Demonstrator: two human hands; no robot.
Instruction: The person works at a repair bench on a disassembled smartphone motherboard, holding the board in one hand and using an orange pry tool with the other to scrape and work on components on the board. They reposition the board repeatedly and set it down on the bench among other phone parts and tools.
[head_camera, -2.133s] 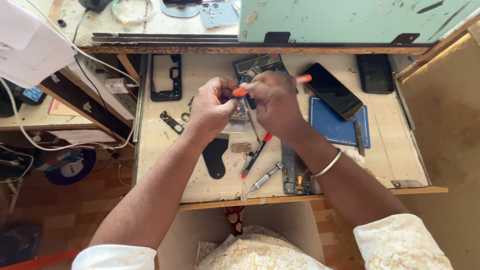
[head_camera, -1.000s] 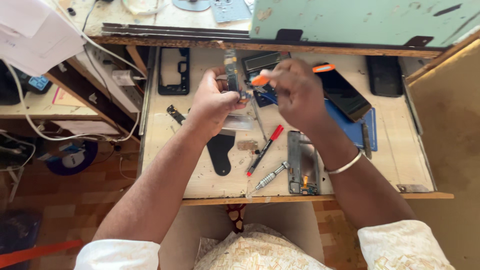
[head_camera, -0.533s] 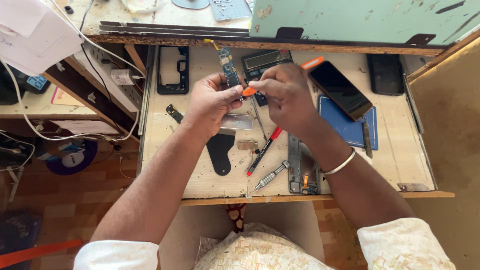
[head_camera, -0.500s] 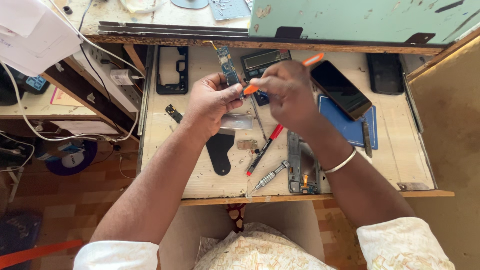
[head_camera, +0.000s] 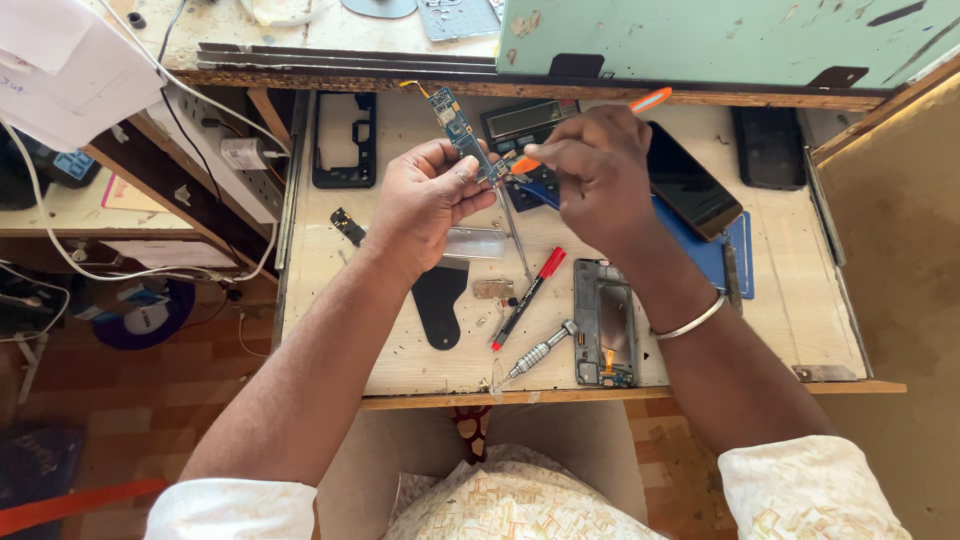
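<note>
Surface: pale wooden drawer (head_camera: 420, 370), pulled open, scuffed, serving as work tray.
Left hand (head_camera: 425, 200): fingers pinched on a narrow circuit board (head_camera: 458, 128), raised above the drawer, tilted, upper end toward the far edge.
Right hand (head_camera: 600, 170): closed on an orange tool (head_camera: 648, 100); its tip meets the board's lower end between the two hands.
Wrist: metal bangle (head_camera: 690, 318) on the right arm.
Drawer contents, middle: red pen (head_camera: 530, 295), screwdriver (head_camera: 540, 350), black pick (head_camera: 440, 300), phone frame (head_camera: 603, 322) near the front edge.
Drawer contents, right: dark phone (head_camera: 690, 185) lying partly on a blue mat (head_camera: 725, 262); second black phone (head_camera: 768, 145) at the far corner.
Drawer contents, left: black back frame (head_camera: 345, 138).
Bench: green painted panel (head_camera: 720, 40) above the drawer.
Room: power strip (head_camera: 215, 135) and white cables (head_camera: 60, 250) at left; tiled floor (head_camera: 130, 420) below.
</note>
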